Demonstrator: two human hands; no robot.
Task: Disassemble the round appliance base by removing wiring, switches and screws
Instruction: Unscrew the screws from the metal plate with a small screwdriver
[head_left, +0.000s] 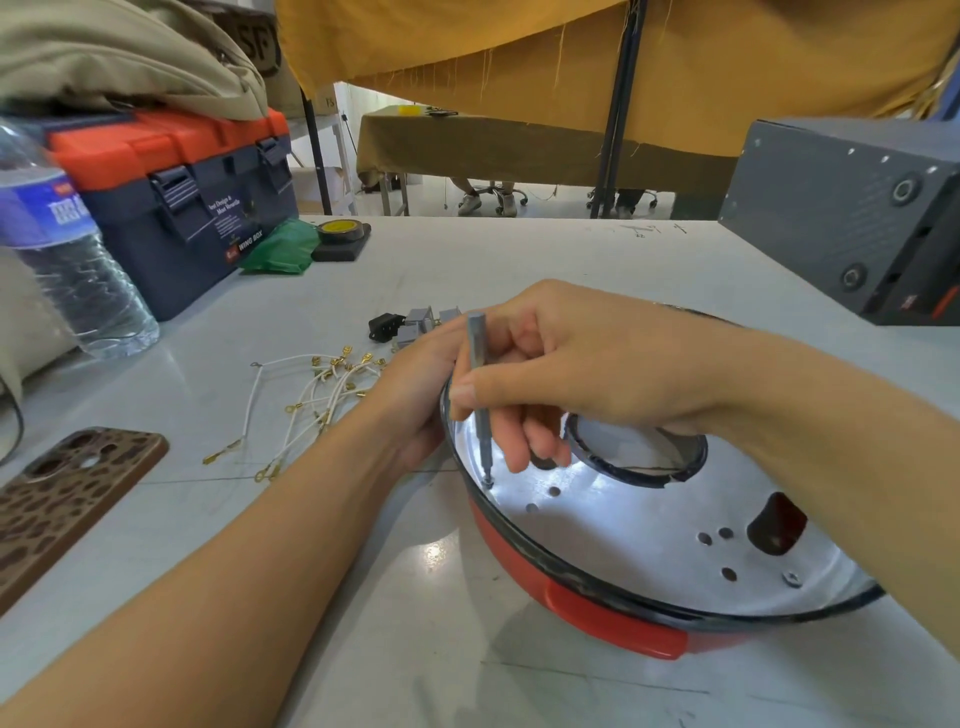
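Forearms reach over the pale surface (467, 270) to a red round base (597, 603) at five o'clock; left hand (410, 400) grips its rim, right hand (571, 364) pinches a slim screwdriver (480, 400) onto a screw (487, 483); loose wires (306, 405), switches (421, 325) at eleven o'clock

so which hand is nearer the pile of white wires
Left. The left hand grips the base rim beside the wires; the right hand holds the screwdriver farther right.

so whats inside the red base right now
Inside the red base: a pale floor with empty holes, one screw, a dark-rimmed round opening, and the screwdriver tip on a screw. The right hand covers the far part.
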